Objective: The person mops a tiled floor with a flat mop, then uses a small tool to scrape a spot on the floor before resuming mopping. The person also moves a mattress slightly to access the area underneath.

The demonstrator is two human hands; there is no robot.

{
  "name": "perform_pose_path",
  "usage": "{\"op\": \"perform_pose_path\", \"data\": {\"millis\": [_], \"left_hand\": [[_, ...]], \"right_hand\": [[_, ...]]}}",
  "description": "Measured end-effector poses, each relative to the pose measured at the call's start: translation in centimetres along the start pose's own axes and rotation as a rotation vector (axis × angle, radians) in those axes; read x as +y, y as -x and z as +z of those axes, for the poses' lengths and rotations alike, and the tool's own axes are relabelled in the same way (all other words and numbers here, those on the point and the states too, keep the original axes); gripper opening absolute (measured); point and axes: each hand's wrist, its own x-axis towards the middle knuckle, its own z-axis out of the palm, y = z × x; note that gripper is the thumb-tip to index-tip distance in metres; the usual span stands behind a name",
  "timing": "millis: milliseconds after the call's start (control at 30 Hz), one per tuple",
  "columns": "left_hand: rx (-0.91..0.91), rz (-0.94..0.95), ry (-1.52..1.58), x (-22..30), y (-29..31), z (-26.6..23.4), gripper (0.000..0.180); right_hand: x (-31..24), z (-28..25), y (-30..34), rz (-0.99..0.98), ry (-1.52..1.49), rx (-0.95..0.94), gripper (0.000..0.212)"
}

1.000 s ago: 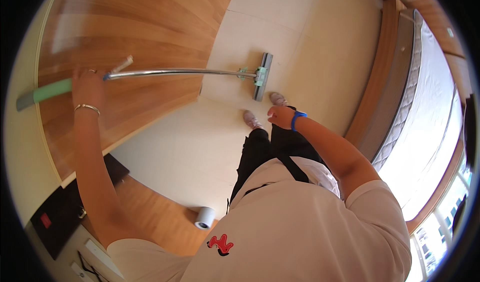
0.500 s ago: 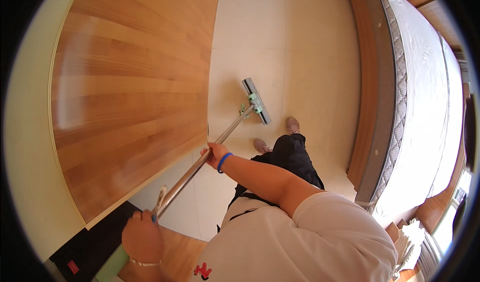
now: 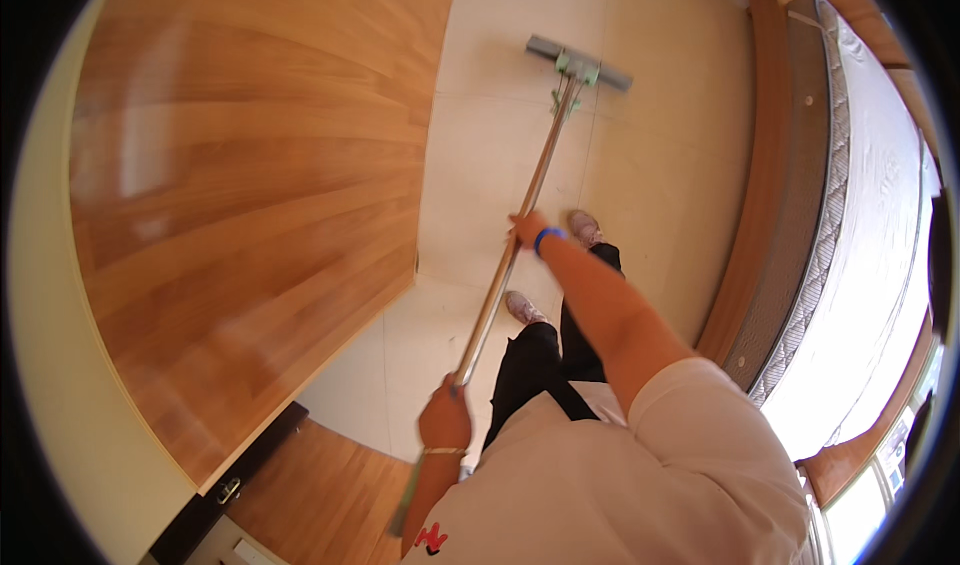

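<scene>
A sponge mop with a long metal pole (image 3: 548,155) runs up from my body toward the far floor. Its wide grey head (image 3: 578,63), with green clamps, is over the pale tiles and slightly blurred. My left hand (image 3: 446,417) is closed around the upper end of the pole, close to my waist. Farther down the pole, my right hand (image 3: 530,229), with a blue wristband, grips it about midway. Both arms reach forward, the right one more stretched out. The fingers of the left hand are partly hidden from above.
On the left stands a large wood-grain panel (image 3: 260,165) with a pale edge. A plastic-wrapped mattress (image 3: 880,215) lies on a wooden bed frame (image 3: 745,255) at the right. My shoes (image 3: 524,308) are on the tiled floor (image 3: 500,5). A wood-coloured floor area (image 3: 310,485) shows at lower left.
The mop head has moved forward and right, away from my feet, and has turned. Both hands have shifted right with the pole, the right hand also reaching farther ahead.
</scene>
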Motion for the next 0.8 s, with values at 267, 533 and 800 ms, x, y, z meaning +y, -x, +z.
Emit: {"op": "perform_pose_path", "data": {"millis": [267, 533, 800], "left_hand": [[-0.199, -0.104, 0.197, 8.1, -5.7, 2.7, 0.035], [-0.461, -0.411, 0.248, -5.4, 8.6, 3.1, 0.036], [-0.289, -0.753, 0.172, -5.4, 11.2, 1.6, 0.034]], "right_hand": [[-13.9, -3.4, -1.8, -0.610, 1.985, -0.164, 0.052], [2.0, -4.6, 6.6, -0.575, 2.086, -0.753, 0.069], [8.2, -4.4, 9.6, -0.513, 1.896, -1.259, 0.035]]}}
